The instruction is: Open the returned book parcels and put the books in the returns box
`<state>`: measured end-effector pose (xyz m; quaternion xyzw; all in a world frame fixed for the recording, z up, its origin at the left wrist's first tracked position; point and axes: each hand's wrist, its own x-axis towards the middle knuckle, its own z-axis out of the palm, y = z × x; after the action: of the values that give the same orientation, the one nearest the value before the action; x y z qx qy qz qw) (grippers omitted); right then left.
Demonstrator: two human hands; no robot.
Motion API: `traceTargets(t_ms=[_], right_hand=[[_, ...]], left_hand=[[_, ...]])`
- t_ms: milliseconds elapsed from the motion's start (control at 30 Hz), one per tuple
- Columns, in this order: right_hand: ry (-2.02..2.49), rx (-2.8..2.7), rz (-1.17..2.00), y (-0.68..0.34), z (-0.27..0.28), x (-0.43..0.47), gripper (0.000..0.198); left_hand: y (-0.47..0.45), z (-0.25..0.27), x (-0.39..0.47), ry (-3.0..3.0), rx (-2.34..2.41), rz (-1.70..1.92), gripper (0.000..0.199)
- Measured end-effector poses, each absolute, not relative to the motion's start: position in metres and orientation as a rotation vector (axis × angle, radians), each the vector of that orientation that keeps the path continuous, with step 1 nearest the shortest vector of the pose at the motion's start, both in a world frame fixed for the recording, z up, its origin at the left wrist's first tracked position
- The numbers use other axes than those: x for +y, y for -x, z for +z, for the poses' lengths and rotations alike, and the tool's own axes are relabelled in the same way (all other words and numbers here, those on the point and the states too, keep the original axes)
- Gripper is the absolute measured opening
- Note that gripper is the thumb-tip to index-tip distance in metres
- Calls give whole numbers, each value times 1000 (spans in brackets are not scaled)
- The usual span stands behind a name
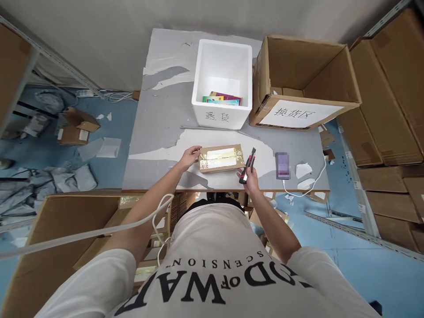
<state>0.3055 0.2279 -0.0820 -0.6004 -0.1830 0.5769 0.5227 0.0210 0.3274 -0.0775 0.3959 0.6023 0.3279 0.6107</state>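
A small taped cardboard box [221, 158] with a pale label lies near the table's front edge. At its left end is my left hand [191, 158], with the fingertips gripping the corner and side. My right hand [250, 177] is closed around a black and red utility knife [249, 165], just off the box's right end. The knife's tip points up and away from me. Whether the blade is out is too small to tell.
Behind the box stand a white foam box [221, 115] with colourful packets [223, 99] inside and a large open carton [300, 115]. A phone [282, 165] on a white cable [306, 194] lies to the right, by torn paper scraps [303, 169]. Cartons surround the table [159, 110].
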Motion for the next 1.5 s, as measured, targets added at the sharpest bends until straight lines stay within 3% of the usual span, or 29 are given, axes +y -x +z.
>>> traceTargets(t_ms=[367,800,1000,1267,1500], right_hand=[[1497,-874,1496,-310,-73,366,37],[1473,-939,1396,-304,-85,355,32],[1484,-805,1277,-318,-73,272,36],[1297,-66,1626,-291,-82,151,39],[1220,1,1677,-268,-87,157,41]], left_hand=[[-57,-83,212,-649,1482,972,57],[-66,-83,194,-924,1659,761,47],[-44,-77,244,-1187,1706,640,54],[-50,-87,392,-1323,1356,685,61],[-73,-103,403,-1218,1250,634,38]])
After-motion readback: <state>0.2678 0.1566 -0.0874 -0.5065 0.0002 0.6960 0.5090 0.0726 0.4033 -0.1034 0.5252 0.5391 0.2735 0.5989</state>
